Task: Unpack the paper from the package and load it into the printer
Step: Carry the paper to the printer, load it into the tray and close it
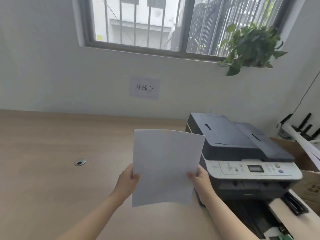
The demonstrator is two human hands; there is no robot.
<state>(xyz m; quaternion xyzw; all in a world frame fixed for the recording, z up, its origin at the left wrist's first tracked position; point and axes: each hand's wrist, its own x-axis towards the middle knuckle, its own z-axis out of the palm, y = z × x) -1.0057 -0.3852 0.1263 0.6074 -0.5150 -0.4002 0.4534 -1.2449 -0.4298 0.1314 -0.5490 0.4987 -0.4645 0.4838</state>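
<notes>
Item: sheaf of white paper (166,168), blank, slightly bowed, lower edge curling; held upright above the wooden desk (52,144), just left of the printer (242,153). Left hand (127,181) pinches its left edge, thumb in front; right hand (201,181) grips the right edge likewise. Printer: dark grey, white control panel, standing at the desk's right end, its tray (277,215) pulled out toward the near edge. Desk left of the paper lies open, bearing only a cable grommet (80,162).
</notes>
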